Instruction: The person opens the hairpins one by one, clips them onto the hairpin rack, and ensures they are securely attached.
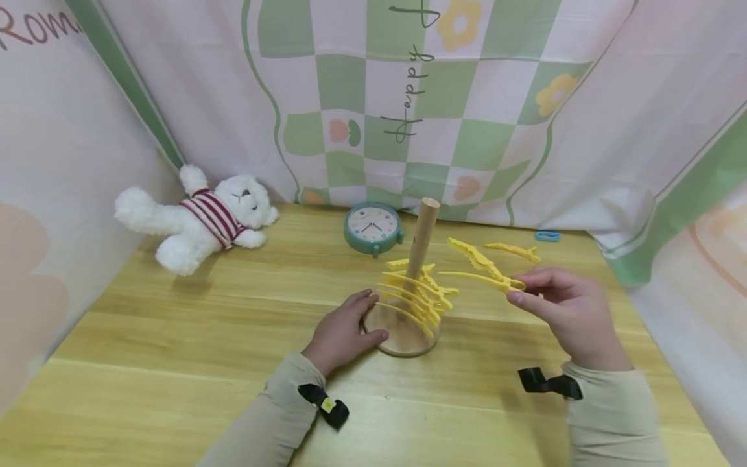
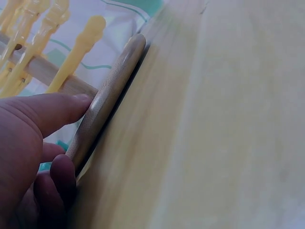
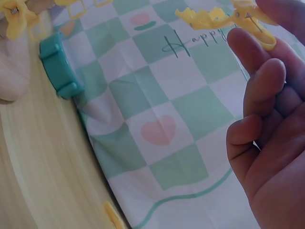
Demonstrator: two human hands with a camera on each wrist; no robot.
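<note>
My left hand point(image 1: 343, 334) holds the rim of a round wooden base point(image 1: 403, 342), its thumb on top and other fingers at the edge in the left wrist view. From that base rises a wooden post point(image 1: 425, 230). Several yellow hair clips point(image 1: 430, 303) are stacked around the post's lower part. To the right of the post, my right hand point(image 1: 572, 318) pinches the handle end of another yellow hair clip point(image 1: 477, 257) between thumb and fingers. This clip's jaws are spread wide and point toward the post. The right wrist view shows its spring near the fingertips.
A further yellow clip point(image 1: 516, 251) lies on the table behind the right hand, with a small blue object point(image 1: 547, 236) beyond it. A teal alarm clock point(image 1: 371, 227) sits behind the post. At back left lies a white teddy bear point(image 1: 204, 220). A checked curtain point(image 1: 391, 84) borders the table.
</note>
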